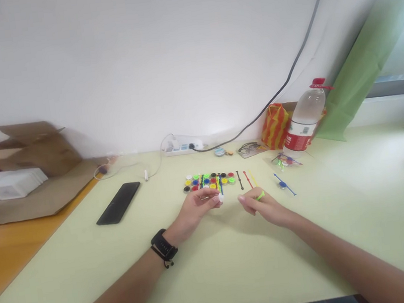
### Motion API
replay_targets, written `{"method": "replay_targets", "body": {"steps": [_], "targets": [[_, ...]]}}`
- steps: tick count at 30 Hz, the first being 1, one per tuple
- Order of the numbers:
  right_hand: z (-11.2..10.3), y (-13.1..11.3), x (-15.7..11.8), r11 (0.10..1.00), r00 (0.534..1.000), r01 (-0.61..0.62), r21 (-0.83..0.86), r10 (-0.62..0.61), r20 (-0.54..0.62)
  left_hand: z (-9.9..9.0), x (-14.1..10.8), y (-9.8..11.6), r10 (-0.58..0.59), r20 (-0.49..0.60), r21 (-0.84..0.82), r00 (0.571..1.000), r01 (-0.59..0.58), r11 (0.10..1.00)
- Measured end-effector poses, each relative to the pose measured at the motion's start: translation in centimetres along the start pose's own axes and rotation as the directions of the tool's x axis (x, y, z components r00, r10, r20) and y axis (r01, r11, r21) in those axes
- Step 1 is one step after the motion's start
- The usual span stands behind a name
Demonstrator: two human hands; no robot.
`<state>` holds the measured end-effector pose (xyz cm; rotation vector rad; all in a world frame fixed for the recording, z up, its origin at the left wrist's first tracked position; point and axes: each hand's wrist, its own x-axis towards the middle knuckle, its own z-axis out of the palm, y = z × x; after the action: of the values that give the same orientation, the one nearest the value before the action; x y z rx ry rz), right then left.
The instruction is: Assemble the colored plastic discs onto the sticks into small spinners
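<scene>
Between the thumb and fingers of my left hand point(202, 205) is a small white piece point(221, 197). My right hand point(262, 206) is closed a little to the right, around a lime-green piece point(261, 196) that sticks out by its fingers. The hands are apart. Beyond them lie rows of small round pieces in several colours point(194, 183), partly hidden by my left hand. Thin sticks lie beside the rows: a black one point(240, 180), a red one point(248, 179) and a yellow one. Farther right is a blue stick with a round blue piece point(282, 185).
A black phone point(118, 203) lies at the left, near an open cardboard box point(45, 151). A power strip point(183, 147) is by the wall. At the back right stand a large bottle point(303, 122) and a red-and-yellow bag point(274, 127), with more small pieces point(286, 160) in front.
</scene>
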<state>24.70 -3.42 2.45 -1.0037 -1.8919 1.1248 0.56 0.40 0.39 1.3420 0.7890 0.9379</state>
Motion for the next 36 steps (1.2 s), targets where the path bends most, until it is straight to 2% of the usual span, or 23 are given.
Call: {"method": "replay_targets", "body": {"steps": [3, 5, 8, 14, 22, 25, 30, 31, 33, 35, 36], "targets": [[0.0, -0.3, 0.3, 0.999, 0.991, -0.011, -0.036, 0.006, -0.133, 0.1, 0.0, 0.1, -0.005, 0.016, 0.001, 1.000, 0.005, 1.000], [0.3, -0.3, 0.4, 0.999, 0.987, -0.013, -0.050, 0.005, -0.159, 0.3, -0.1, 0.2, -0.011, 0.023, 0.009, 1.000, 0.011, 1.000], [1.0, 0.2, 0.3, 0.997, 0.990, 0.016, -0.079, -0.027, -0.140, 0.4, -0.2, 0.1, -0.021, 0.031, 0.023, 0.999, 0.021, 1.000], [1.7, 0.8, 0.0, 0.970, 0.992, 0.036, -0.240, -0.064, -0.108, 0.8, -0.4, 0.4, -0.019, 0.103, 0.050, 0.994, 0.013, 0.999], [1.6, 1.5, 0.0, 0.955, 0.986, 0.057, -0.291, -0.099, -0.131, 0.8, -0.4, 0.5, -0.018, 0.102, 0.052, 0.995, 0.013, 0.999], [1.7, 1.2, 0.0, 0.971, 0.978, 0.046, -0.234, -0.091, -0.188, 0.7, -0.4, 0.4, -0.003, 0.075, 0.026, 0.997, 0.001, 1.000], [1.7, 0.6, 0.1, 1.000, 0.965, 0.019, 0.013, -0.015, -0.260, 0.6, -0.3, 0.3, 0.022, 0.009, 0.046, 1.000, -0.022, 0.999], [1.5, 0.5, 0.2, 0.998, 0.974, 0.004, 0.055, 0.008, -0.225, 0.6, -0.3, 0.3, 0.024, -0.003, 0.052, 1.000, -0.024, 0.998], [1.1, 0.5, 0.3, 0.990, 0.994, -0.061, 0.130, 0.071, -0.078, 0.6, -0.2, 0.2, 0.030, -0.026, 0.062, 0.999, -0.028, 0.998], [0.7, 0.6, 0.3, 0.970, 0.990, -0.133, 0.202, 0.120, 0.072, 0.5, -0.1, 0.1, 0.036, -0.050, 0.067, 0.998, -0.032, 0.997], [0.5, 0.6, 0.3, 0.958, 0.986, -0.154, 0.240, 0.133, 0.102, 0.5, -0.1, 0.1, 0.036, -0.056, 0.067, 0.998, -0.032, 0.997]]}}
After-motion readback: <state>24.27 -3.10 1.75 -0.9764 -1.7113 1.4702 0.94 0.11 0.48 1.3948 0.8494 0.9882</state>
